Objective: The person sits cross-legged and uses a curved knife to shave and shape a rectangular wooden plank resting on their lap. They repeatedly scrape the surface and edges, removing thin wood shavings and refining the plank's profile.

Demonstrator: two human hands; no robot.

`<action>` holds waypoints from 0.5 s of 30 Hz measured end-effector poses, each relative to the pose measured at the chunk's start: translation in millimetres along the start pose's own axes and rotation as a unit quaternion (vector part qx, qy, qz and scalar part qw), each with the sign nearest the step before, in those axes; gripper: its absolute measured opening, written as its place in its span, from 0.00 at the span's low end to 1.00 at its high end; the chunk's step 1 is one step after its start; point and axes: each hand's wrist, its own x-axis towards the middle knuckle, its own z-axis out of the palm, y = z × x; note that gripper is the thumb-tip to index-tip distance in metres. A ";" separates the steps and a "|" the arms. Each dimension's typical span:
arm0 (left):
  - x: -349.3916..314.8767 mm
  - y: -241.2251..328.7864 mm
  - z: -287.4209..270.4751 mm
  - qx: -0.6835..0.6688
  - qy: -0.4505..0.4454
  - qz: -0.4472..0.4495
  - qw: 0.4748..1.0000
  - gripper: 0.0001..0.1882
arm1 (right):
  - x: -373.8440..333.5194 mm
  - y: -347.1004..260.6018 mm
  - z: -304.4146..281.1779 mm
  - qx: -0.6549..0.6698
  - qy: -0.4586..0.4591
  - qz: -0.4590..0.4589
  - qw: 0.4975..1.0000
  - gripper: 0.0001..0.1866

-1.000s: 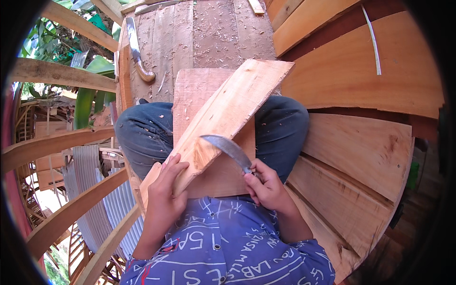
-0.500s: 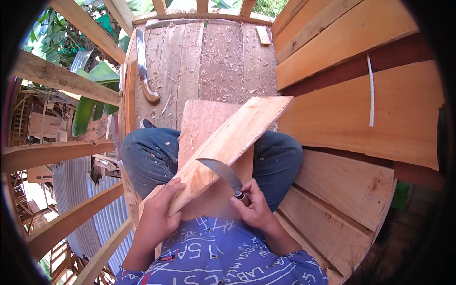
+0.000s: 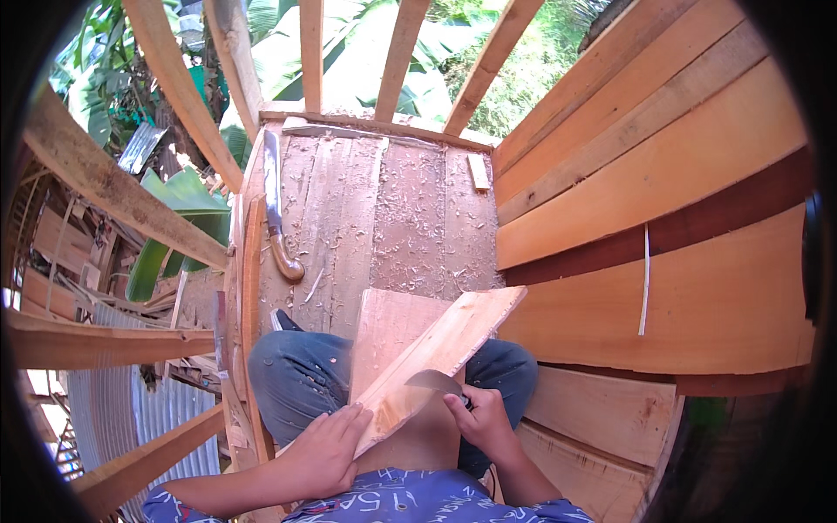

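A pale wooden board (image 3: 445,340) slants across my lap, its far end up to the right. My left hand (image 3: 327,453) is closed over its near left edge, with the fingers lying across the top face. In my right hand (image 3: 484,423) is a short curved knife (image 3: 436,380); its blade reaches over the right edge of the board, tip toward the left. Most of the knife's handle is hidden by my fingers. Beneath the board, a wider reddish plank (image 3: 377,324) rests between my legs.
A machete (image 3: 283,257) with a curved wooden handle lies on the shaving-strewn floor (image 3: 405,218) at the left. A small wood block (image 3: 478,173) sits at the back right. Slatted rails (image 3: 113,349) stand to the left, a plank wall (image 3: 663,305) to the right, with a thin white strip (image 3: 645,279) on it.
The view has tilted up, so everything sits lower in it. My left hand lies flatter over the board. The knife is turned flatter, and my right hand is closer to the board's edge.
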 end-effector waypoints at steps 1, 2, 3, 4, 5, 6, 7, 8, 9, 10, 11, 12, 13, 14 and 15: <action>9.8 -4.2 -2.9 -0.027 -0.002 0.018 0.999 0.38 | -8.6 0.4 -2.0 -0.012 0.015 0.038 0.999 0.19; 8.4 -4.6 -10.0 -0.046 -0.011 0.025 0.999 0.39 | -18.4 -0.8 3.1 -0.017 0.026 0.064 0.997 0.19; 11.6 -4.8 -11.8 -0.067 -0.021 0.037 0.997 0.40 | -29.6 5.6 3.0 -0.026 0.039 0.094 0.994 0.19; 13.6 -3.8 -11.3 -0.086 -0.038 0.036 0.995 0.41 | -46.1 11.0 9.9 -0.024 0.048 0.131 0.990 0.18; 15.8 -3.0 -11.3 -0.105 -0.053 0.032 0.993 0.43 | -55.6 9.1 16.6 -0.031 0.065 0.138 0.988 0.20; 16.3 -2.7 -9.6 -0.129 -0.063 0.025 0.989 0.44 | -60.1 7.3 16.2 -0.044 0.077 0.145 0.986 0.22; 15.0 -3.6 -8.6 -0.134 -0.078 0.020 0.988 0.44 | -62.2 6.6 15.1 -0.062 0.077 0.145 0.985 0.23; 13.8 -4.0 -8.4 -0.141 -0.089 0.013 0.986 0.45 | -65.9 3.0 17.2 -0.070 0.078 0.136 0.985 0.24; 12.8 -4.8 -6.1 -0.154 -0.095 0.005 0.984 0.46 | -67.9 -4.0 17.9 -0.085 0.075 0.126 0.986 0.25; 10.4 -5.7 1.6 -0.151 -0.098 0.001 0.984 0.47 | -70.5 -5.5 19.3 -0.096 0.067 0.108 0.987 0.26; 10.2 -2.6 8.3 -0.128 -0.091 -0.001 0.988 0.47 | -74.8 -5.2 19.2 -0.101 0.064 0.114 0.986 0.26; 8.6 4.0 13.5 -0.103 -0.081 -0.009 0.991 0.48 | -78.7 -6.4 20.3 -0.104 0.055 0.116 0.986 0.27; 9.8 9.1 18.0 -0.073 -0.066 -0.009 0.995 0.49 | -78.2 -5.1 20.8 -0.109 0.055 0.111 0.986 0.27; 8.7 12.4 25.1 -0.078 -0.044 -0.017 0.996 0.48 | -79.1 -0.3 20.0 -0.124 0.045 0.108 0.985 0.26; 3.4 15.1 35.2 -0.061 -0.030 -0.030 0.997 0.48 | -80.5 1.9 20.6 -0.126 0.043 0.100 0.986 0.27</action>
